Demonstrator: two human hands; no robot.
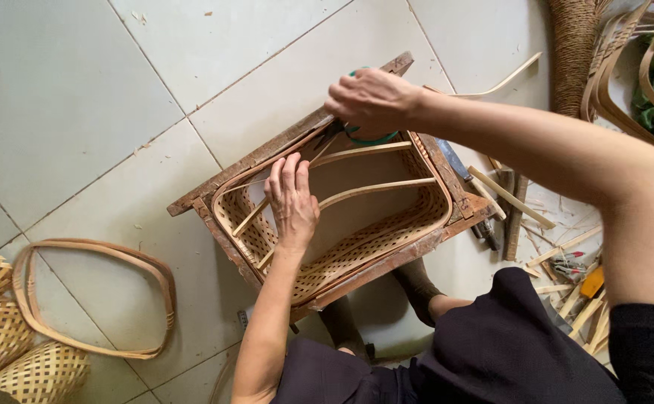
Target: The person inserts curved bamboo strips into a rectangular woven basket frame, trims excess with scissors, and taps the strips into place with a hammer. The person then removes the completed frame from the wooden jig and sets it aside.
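A woven bamboo basket (375, 239) sits inside a worn wooden frame (244, 164) on the tiled floor. Curved bamboo strips (372, 187) cross its open top. My left hand (292, 200) lies flat inside the basket, fingers pressing on the thin strips near the left rim. At the far rim my right hand (370, 99) is closed on green-handled shears (375, 137), whose dark blades (325, 137) point at the rim strip.
A loose bamboo hoop (163, 280) lies on the floor at the left, beside several woven baskets (5, 337). Bamboo offcuts and tools (566, 277) litter the floor at the right. A rope-wrapped post (572, 52) and bent strips stand at the top right.
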